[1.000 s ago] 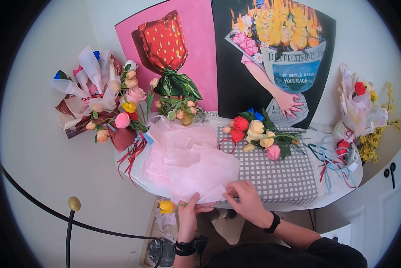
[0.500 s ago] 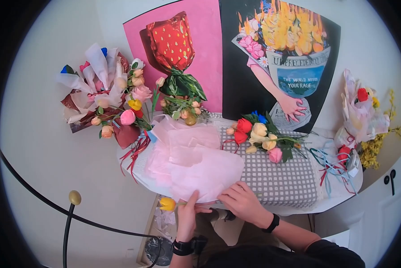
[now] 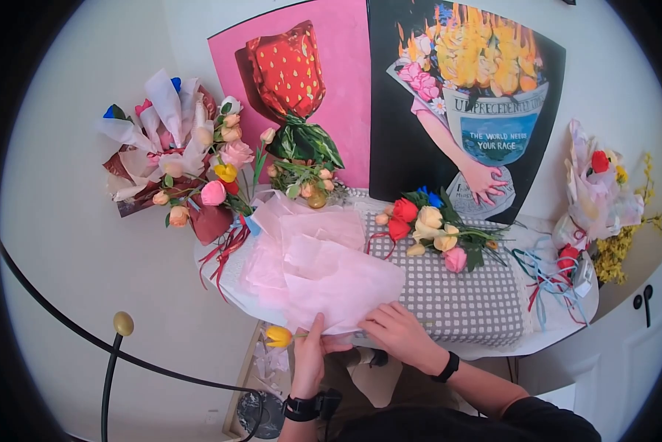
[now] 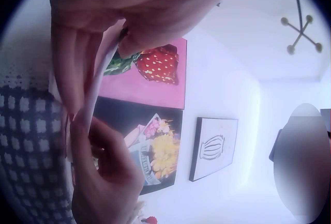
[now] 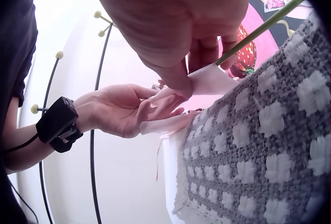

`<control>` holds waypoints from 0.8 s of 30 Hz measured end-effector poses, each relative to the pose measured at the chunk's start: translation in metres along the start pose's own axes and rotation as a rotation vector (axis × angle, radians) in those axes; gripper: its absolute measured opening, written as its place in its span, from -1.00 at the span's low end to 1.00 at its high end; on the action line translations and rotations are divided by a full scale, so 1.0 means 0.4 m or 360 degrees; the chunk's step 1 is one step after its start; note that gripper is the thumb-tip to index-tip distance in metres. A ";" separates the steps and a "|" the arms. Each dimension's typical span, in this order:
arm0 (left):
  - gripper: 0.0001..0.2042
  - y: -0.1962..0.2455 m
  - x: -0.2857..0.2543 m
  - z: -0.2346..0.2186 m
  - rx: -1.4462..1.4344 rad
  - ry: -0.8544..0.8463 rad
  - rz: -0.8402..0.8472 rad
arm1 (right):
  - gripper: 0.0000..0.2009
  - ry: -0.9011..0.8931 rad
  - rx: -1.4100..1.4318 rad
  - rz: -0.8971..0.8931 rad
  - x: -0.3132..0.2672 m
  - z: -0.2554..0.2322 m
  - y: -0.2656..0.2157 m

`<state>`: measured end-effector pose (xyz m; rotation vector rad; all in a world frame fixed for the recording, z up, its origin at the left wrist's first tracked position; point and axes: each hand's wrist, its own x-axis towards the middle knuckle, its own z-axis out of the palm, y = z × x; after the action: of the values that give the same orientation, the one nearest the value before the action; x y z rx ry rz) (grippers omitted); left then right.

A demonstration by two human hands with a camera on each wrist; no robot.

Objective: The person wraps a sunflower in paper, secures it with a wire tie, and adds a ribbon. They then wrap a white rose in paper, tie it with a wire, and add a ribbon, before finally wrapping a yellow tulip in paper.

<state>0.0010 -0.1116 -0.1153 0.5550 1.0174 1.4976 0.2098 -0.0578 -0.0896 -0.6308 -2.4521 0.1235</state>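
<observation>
A sheet of pink tissue wrapping paper (image 3: 331, 276) lies over the table's front edge, with more pink sheets under it. My left hand (image 3: 309, 357) grips its lower edge, thumb on top and fingers beneath. Beside that thumb a yellow tulip (image 3: 278, 337) sticks out to the left. My right hand (image 3: 405, 337) pinches the paper's near right edge, close to the left fingers. In the right wrist view, a green stem (image 5: 258, 30) comes out of the folded paper beside the right fingers. The left wrist view shows the paper edge (image 4: 95, 87) between both hands.
Loose artificial flowers (image 3: 434, 228) lie on the grey checked cloth (image 3: 471, 309). Wrapped bouquets stand at the left (image 3: 161, 147) and right (image 3: 589, 184), near ribbons (image 3: 548, 269). Two paintings (image 3: 338, 96) lean behind. A black metal stand (image 3: 110, 368) rises at the left.
My right hand has moved slightly left and down, and the raised corner of the paper is now folded in under its fingers. The left hand keeps its hold. The head view has shifted slightly.
</observation>
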 end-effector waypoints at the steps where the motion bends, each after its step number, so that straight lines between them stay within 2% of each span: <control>1: -0.62 0.011 -0.008 0.006 -0.0088 -0.0031 -0.0088 | -0.76 -0.0003 -0.0020 0.0023 -0.003 0.004 0.007; 2: -0.62 0.027 -0.017 -0.006 -0.0090 -0.0034 -0.0088 | -0.76 -0.0006 -0.0040 0.0046 -0.007 0.005 0.012; 4: -0.68 0.070 -0.040 -0.044 0.0562 -0.0282 -0.0623 | -0.77 -0.0024 -0.0046 0.0063 -0.010 0.001 0.021; 5: -0.68 0.080 -0.063 -0.030 0.0567 -0.0289 -0.0622 | -0.78 -0.0037 -0.0049 0.0080 -0.009 -0.001 0.026; 7: -0.77 0.093 -0.128 0.013 0.1501 -0.0217 -0.0005 | -0.79 -0.0048 -0.0040 0.0098 -0.009 -0.001 0.031; 8: -0.86 0.098 -0.147 0.042 0.1682 -0.0143 0.0367 | -0.80 -0.0068 -0.0021 0.0108 -0.012 -0.001 0.030; 9: -0.86 0.093 -0.138 0.061 0.1680 -0.0139 0.0353 | -0.80 -0.0078 -0.0012 0.0111 -0.011 0.002 0.033; 11: -0.81 0.082 -0.108 0.092 0.2191 -0.0233 0.1335 | -0.79 -0.0131 0.0050 0.0142 -0.002 0.010 0.044; 12: -0.79 0.074 -0.096 0.108 0.2255 -0.0232 0.1265 | -0.79 -0.0135 0.0055 0.0135 0.003 0.009 0.046; 20: -0.87 0.025 0.012 0.085 0.2373 -0.0351 0.1345 | -0.90 -0.0065 0.0294 0.0245 0.035 -0.011 0.059; 24: -0.94 0.022 0.028 0.079 0.2413 -0.0344 0.1335 | -0.88 -0.0150 0.0302 0.0241 0.042 -0.021 0.059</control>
<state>0.0197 -0.0916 -0.0944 2.3636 1.7477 0.9748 0.2124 -0.0295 -0.0794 -0.7392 -2.4425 0.4502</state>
